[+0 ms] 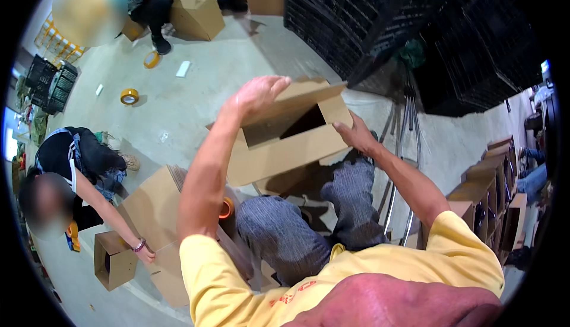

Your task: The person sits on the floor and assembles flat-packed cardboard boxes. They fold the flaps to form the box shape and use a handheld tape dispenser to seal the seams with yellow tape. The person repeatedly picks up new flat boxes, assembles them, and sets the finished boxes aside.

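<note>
An opened cardboard box point(285, 150) is held up in front of my knees, its top flaps standing up around a dark inside. My left hand point(261, 94) lies with fingers stretched out against the far left flap. At the right end, my right hand point(358, 135) grips the box, thumb on the near side and the other fingers partly hidden behind it. Under my left forearm is a stack of flat cardboard sheets point(160, 199). Beside my left knee shows an orange tape roll point(226, 208).
Black plastic crates point(350, 24) are stacked at the far right, near metal poles point(408, 113). On the left, a co-worker's hand point(145, 254) touches the cardboard sheets beside a small box point(114, 260). A tape roll point(129, 96) lies on the floor. Boxes point(484, 184) line the right.
</note>
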The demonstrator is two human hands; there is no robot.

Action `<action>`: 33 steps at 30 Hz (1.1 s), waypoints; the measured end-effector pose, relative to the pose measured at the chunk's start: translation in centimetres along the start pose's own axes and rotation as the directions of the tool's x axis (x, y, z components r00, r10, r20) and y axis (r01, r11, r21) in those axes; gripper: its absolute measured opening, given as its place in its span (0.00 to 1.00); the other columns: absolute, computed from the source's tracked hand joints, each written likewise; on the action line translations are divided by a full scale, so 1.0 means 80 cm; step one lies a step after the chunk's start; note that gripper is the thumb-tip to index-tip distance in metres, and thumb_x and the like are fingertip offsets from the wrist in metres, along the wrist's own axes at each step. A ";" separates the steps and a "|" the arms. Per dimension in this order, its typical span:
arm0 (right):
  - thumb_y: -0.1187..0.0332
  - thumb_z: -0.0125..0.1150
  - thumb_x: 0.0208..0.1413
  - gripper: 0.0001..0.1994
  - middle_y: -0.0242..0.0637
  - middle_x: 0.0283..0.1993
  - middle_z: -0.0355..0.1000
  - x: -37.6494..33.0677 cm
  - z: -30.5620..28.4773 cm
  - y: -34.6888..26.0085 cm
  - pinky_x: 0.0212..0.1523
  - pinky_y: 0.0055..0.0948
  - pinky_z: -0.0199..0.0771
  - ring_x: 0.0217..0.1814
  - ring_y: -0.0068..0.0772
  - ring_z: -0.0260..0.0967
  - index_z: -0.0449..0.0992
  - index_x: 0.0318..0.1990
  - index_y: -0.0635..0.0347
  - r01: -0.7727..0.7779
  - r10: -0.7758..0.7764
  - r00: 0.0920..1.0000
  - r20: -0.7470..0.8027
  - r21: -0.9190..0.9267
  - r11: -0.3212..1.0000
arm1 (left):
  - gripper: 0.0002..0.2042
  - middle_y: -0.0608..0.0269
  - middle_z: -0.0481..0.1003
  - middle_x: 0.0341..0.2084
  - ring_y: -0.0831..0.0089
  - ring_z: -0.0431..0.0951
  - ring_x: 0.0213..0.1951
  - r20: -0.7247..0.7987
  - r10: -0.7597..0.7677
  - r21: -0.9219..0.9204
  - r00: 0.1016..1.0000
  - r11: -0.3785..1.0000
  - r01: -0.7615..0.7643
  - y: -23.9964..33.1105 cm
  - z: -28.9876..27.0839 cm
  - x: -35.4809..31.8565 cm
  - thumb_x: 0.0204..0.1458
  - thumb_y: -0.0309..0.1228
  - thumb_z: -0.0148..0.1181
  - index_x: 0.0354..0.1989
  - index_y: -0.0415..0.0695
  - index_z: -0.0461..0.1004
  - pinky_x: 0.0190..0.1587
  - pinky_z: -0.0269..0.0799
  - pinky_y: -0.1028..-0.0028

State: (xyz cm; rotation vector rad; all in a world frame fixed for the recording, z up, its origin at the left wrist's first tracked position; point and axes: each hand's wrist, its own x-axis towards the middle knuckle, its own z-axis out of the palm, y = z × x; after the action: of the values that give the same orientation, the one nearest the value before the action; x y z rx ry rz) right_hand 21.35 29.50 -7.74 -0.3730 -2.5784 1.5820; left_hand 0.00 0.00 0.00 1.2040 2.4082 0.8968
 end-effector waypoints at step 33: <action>0.45 0.46 0.76 0.33 0.41 0.64 0.73 -0.061 0.042 0.029 0.66 0.34 0.69 0.64 0.33 0.71 0.65 0.71 0.67 -0.428 0.416 0.904 0.101 0.220 0.877 | 0.26 0.52 0.77 0.55 0.52 0.75 0.60 -0.463 0.254 -0.080 0.849 0.942 -0.325 0.004 0.174 -0.094 0.54 0.40 0.67 0.64 0.54 0.76 0.64 0.70 0.57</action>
State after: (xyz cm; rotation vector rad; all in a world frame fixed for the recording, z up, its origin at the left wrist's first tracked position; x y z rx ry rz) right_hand 25.72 26.31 -11.09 -0.9361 -2.4121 2.0323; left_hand 11.91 -0.31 -10.44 1.4565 2.4577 1.5821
